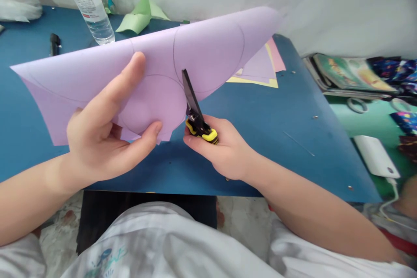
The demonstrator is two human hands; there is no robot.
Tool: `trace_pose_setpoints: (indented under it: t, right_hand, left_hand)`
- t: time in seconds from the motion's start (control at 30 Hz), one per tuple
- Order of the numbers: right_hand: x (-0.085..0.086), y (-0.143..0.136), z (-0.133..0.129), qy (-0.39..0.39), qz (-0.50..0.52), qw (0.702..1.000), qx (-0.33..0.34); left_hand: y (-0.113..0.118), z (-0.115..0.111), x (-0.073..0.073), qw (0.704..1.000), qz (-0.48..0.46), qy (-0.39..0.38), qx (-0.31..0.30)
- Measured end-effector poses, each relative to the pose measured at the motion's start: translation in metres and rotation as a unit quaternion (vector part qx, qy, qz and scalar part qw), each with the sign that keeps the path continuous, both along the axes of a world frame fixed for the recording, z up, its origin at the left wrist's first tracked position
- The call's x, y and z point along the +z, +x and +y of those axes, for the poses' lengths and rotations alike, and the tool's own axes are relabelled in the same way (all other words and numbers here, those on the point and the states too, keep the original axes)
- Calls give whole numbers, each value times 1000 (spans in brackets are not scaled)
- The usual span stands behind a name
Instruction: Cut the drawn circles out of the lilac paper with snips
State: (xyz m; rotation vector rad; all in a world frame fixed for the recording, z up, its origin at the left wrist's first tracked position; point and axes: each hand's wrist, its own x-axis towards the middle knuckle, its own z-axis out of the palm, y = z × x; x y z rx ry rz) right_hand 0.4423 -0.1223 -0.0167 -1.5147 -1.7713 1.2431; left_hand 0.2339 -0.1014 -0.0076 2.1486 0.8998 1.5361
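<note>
A large purple sheet of paper (208, 56) with several circles drawn on it is held up above the blue table. My left hand (110, 126) grips the sheet, its index finger and thumb lying across the front. My right hand (224, 145) is closed around the black and yellow handles of scissors (193, 104). One dark blade shows in front of the paper, pointing up between two drawn circles. The other blade is hidden behind the sheet.
Along the back of the blue table (280, 139) are a water bottle (93, 11), a curled green paper (141, 15) and a black object (54, 44). Yellow and pink papers (272, 63) lie behind the purple sheet. Books (352, 76) and a white power bank (376, 156) are at right.
</note>
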Motion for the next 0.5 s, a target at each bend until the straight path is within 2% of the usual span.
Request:
trace_pose_setpoints:
  t: [0.1, 0.33, 0.4, 0.5]
  right_hand:
    - [0, 1, 0, 8, -4, 1000, 0]
    - [-1, 2, 1, 16, 0, 1000, 2]
    - [-1, 2, 1, 14, 7, 1000, 6]
    - [-1, 2, 1, 14, 12, 1000, 7]
  left_hand:
    - [-5, 1, -5, 1000, 9, 6, 1]
    - [-48, 4, -21, 997, 33, 63, 7]
    - [-45, 5, -21, 998, 34, 56, 6]
    - [-24, 4, -18, 999, 30, 35, 1]
